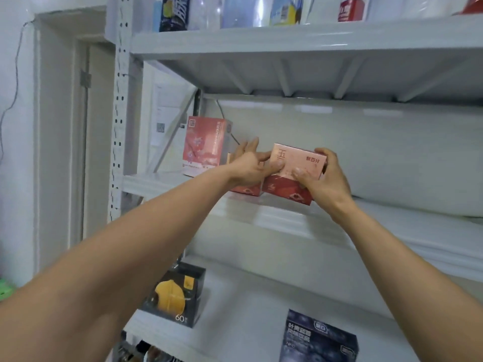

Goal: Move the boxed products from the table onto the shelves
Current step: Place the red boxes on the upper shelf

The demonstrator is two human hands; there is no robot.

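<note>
Shelving (287,220), two hands (248,171) (324,181) gripping one pink box (295,159)

Stockroom: white metal shelving (261,43) stocked with boxed products (205,145).

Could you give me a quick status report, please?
Left hand and right hand grip pink box. Held over red box, middle shelf. Nothing in the way.
</note>
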